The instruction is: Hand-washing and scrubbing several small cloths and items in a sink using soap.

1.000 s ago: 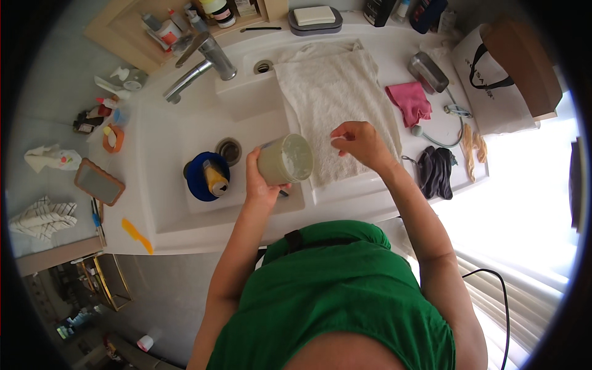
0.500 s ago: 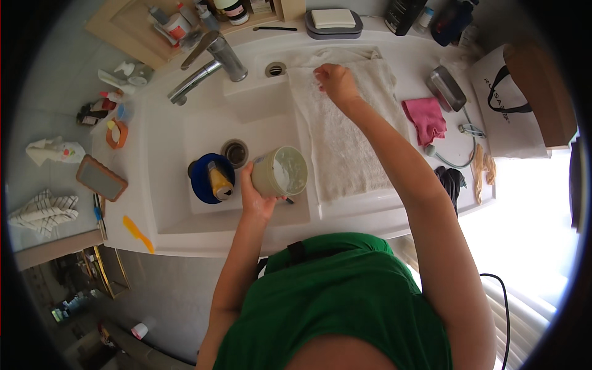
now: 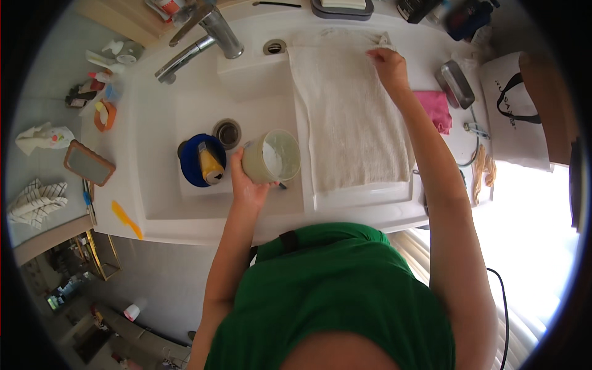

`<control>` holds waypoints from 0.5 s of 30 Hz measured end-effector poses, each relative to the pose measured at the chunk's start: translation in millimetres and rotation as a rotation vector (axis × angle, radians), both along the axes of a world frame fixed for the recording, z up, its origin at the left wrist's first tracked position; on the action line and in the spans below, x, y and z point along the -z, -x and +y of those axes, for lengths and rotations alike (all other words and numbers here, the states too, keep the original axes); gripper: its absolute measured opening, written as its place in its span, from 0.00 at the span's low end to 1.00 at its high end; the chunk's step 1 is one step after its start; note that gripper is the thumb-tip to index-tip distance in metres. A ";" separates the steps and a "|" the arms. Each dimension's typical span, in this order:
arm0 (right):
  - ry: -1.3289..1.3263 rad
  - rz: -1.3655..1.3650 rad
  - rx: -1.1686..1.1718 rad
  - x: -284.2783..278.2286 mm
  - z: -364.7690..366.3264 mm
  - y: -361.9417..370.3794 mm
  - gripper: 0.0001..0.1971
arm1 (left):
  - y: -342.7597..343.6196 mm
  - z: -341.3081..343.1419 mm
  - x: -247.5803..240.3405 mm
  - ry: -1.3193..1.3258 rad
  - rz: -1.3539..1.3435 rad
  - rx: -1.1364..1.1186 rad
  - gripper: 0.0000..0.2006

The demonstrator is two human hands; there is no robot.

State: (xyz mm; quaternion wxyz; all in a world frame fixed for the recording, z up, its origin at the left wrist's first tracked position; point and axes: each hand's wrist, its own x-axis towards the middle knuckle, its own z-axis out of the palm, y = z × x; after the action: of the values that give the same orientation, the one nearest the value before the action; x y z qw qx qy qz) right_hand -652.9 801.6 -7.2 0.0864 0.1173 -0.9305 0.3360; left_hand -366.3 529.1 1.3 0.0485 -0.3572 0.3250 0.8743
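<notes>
My left hand (image 3: 248,185) grips a pale green cup (image 3: 254,164), tilted so its open mouth shows white matter inside. The cup is over the right part of the white sink (image 3: 160,197). Above the far right part of a white towel (image 3: 345,129), my right hand (image 3: 391,69) is closed, its fingertips drawn together. What they hold, if anything, is too small to make out, and whether they touch the cloth is unclear. The towel lies spread on the ledge right of the basin. In the basin, a yellow can (image 3: 211,165) lies in a blue bowl (image 3: 193,165).
A chrome faucet (image 3: 216,31) reaches over the basin, near the drain (image 3: 227,132). Rightward are a pink cloth (image 3: 436,110), a metal box (image 3: 455,84) and a white bag (image 3: 509,117). A yellow comb (image 3: 126,219) and a framed mirror (image 3: 89,163) lie left.
My right hand has moved rightward over the towel, toward its far right corner. My left hand still grips the cup. The whole view has shifted slightly.
</notes>
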 end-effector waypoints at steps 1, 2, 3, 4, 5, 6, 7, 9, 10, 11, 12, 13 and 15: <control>0.009 -0.009 0.005 1.6 -12.9 -10.9 0.12 | 2.6 0.2 -2.1 0.004 0.010 0.008 0.25; 0.032 0.010 -0.073 -0.1 -27.2 -25.4 0.12 | 3.9 -0.3 -5.1 0.009 0.008 0.012 0.25; 0.049 0.030 -0.144 -1.2 -31.8 -40.7 0.12 | 4.9 2.6 -7.7 0.013 -0.003 0.004 0.25; 0.005 0.002 -0.199 6.4 -32.6 -56.6 0.13 | 4.9 4.5 -9.3 0.019 -0.012 -0.003 0.25; 0.023 0.102 -0.207 17.5 -26.7 -69.5 0.13 | 4.4 5.9 -11.5 0.018 -0.008 0.009 0.25; 0.043 0.199 -0.222 19.0 -26.7 -82.1 0.13 | 3.3 4.8 -12.0 0.021 0.001 0.013 0.25; 0.043 0.203 -0.218 17.7 -21.2 -93.9 0.13 | 2.4 3.4 -12.4 0.024 0.010 0.018 0.25; 0.177 0.098 -0.265 -4.8 -22.6 -133.0 0.14 | -5.0 -4.0 -10.3 0.046 0.002 -0.015 0.25; 0.165 0.041 -0.321 -6.0 -19.7 -156.8 0.15 | -9.3 -4.5 -10.3 0.064 -0.006 -0.028 0.25; 0.150 -0.010 -0.372 -3.3 -15.8 -177.6 0.16 | -11.4 -5.2 -9.4 0.062 0.001 -0.019 0.25; 0.046 0.000 -0.471 9.9 -8.2 -198.5 0.19 | -11.7 -4.8 -8.8 0.038 0.018 0.012 0.26; -0.040 0.109 -0.518 9.1 -11.4 -215.3 0.20 | -13.1 -5.4 -8.2 0.020 0.030 0.034 0.26; -0.130 0.223 -0.559 3.5 -16.0 -232.0 0.21 | -14.5 -0.2 -12.0 0.019 0.024 0.045 0.26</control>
State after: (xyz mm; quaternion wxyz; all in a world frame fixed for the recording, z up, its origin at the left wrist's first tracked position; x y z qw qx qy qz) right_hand -420.9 785.6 -10.7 0.0845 0.4100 -0.8667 0.2714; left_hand -351.8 528.8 13.3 0.0607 -0.3400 0.3419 0.8740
